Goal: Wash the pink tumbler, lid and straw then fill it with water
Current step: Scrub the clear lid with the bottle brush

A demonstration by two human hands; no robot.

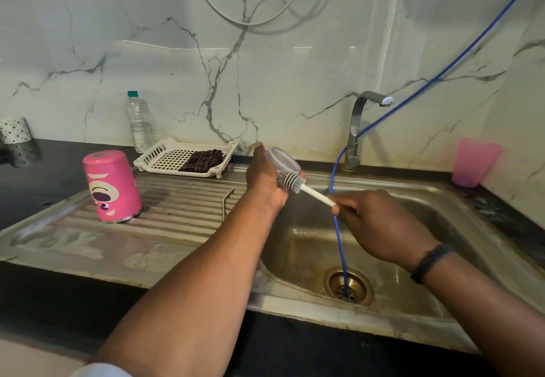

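Scrubbing the lid over the sink

The left hand is gripping the clear lid above the basin so drips are falling in, while the right hand is pinching the brush handle; the pink tumbler is draining upside down on the ribbed drainer.

Pink tumbler inverted on drainboard — clear lid tilted above sink.

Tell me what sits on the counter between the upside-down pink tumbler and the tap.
In the head view, between the pink tumbler and the tap sits a white tray holding a folded dark cloth.
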